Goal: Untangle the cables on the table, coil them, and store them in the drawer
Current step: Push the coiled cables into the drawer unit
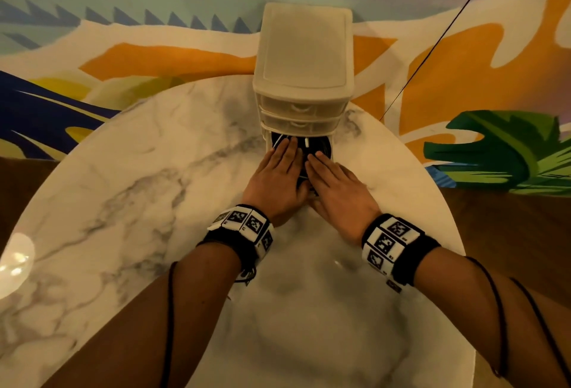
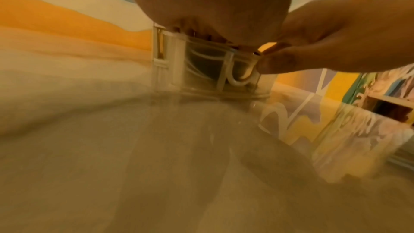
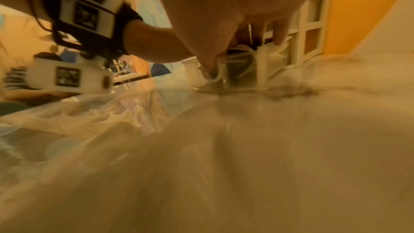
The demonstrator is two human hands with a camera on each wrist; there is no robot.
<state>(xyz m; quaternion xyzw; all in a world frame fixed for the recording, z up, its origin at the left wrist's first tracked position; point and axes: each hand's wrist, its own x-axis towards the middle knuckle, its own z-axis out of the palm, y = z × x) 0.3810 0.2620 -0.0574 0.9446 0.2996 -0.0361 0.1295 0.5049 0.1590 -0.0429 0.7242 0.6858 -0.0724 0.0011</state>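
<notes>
Cables (image 1: 315, 145) sit coiled in open bottom drawer (image 2: 241, 84); we press them w/ left hand (image 1: 278, 177) and right hand (image 1: 336, 185), fingers flat, gripping nothing. Prob. light, springy; hold coil bundle across loops.

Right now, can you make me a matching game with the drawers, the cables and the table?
Things:
1. bottom drawer
2. top drawer
3. cables
4. table

States:
A. white marble, under the drawer unit
B. pulled out, both hands over it
C. pushed in
D. black and white, lying inside a drawer

Pairs: 1-B, 2-C, 3-D, 4-A
</notes>
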